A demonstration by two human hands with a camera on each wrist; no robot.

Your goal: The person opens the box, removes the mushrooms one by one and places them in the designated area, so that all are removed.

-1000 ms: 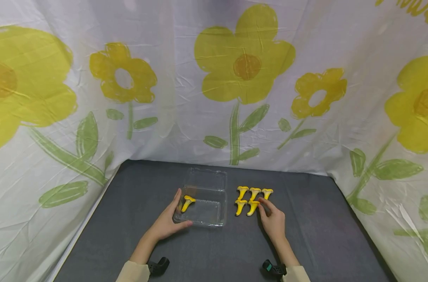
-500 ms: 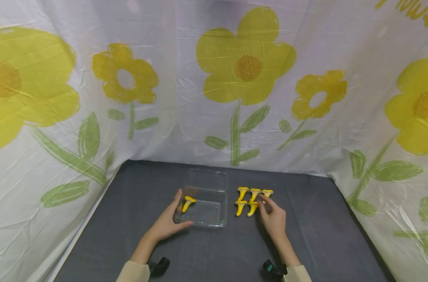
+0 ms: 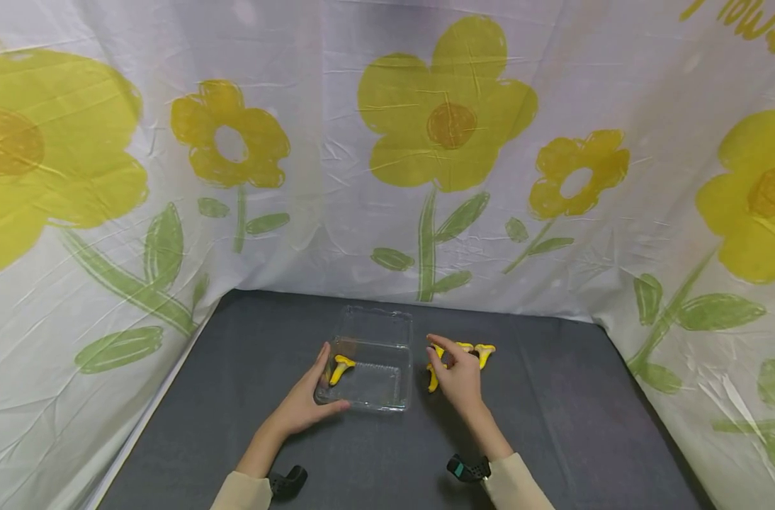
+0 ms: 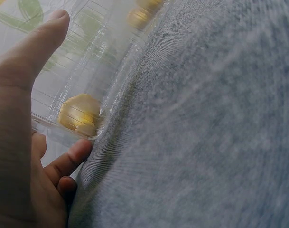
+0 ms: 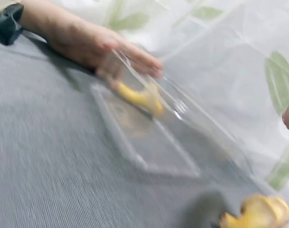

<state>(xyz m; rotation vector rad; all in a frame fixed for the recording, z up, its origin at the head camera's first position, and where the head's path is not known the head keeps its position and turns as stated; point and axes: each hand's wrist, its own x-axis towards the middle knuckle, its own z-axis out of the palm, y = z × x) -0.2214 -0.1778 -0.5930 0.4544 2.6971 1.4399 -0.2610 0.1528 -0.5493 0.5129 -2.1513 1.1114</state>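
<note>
A clear hinged plastic clamshell box [image 3: 373, 407] lies with its lid raised at the back. One yellow chanterelle-shaped mushroom [image 3: 341, 370] is inside at the left; through the wall it shows in the left wrist view. My left hand [image 3: 301, 404] grips the box's near left corner, thumb along the front, fingers at the side. My right hand [image 3: 460, 379] is over the mushroom group right of the box, thumb and index finger apart at their tips. Between them shows a yellow mushroom [image 3: 438, 351]; the palm hides part of the group. I cannot tell whether it pinches one.
Around the right hand lie more yellow mushrooms, among them a right-hand one [image 3: 485, 354] and a near left one [image 3: 433, 379]. Everything stands on a dark grey cloth-covered table [image 3: 591, 425]. Flower-print white curtains [image 3: 324, 234] rise at the back and sides.
My right hand has moved left from beside the near-row mushrooms to over the left part of the group, covering the near middle one. My left hand and the box have stayed put.
</note>
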